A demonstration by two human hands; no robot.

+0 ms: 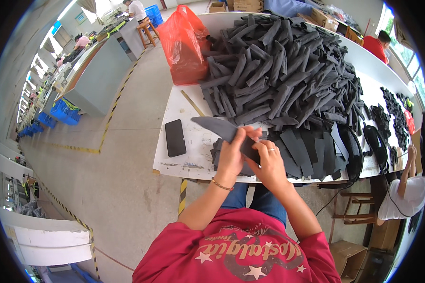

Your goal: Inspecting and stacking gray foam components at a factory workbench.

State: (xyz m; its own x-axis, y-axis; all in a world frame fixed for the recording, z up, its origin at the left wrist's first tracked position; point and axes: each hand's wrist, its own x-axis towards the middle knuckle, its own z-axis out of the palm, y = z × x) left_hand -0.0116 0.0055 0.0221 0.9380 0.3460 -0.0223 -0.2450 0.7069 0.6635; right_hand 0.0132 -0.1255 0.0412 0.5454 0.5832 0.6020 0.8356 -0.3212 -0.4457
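Watching remotely, I see the left hand (234, 152) and right hand (270, 161) both gripping a dark grey strip (216, 127), raised over the white table (174, 108) near its front edge. Strip's tip points left. Phone (175, 138) lies left; heaped grey pieces (281, 70) beyond.

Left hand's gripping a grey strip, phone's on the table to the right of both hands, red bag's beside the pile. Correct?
One error: the head view shows the phone on the table to the left of both hands. The left hand does grip a grey strip, and the red bag is beside the pile.
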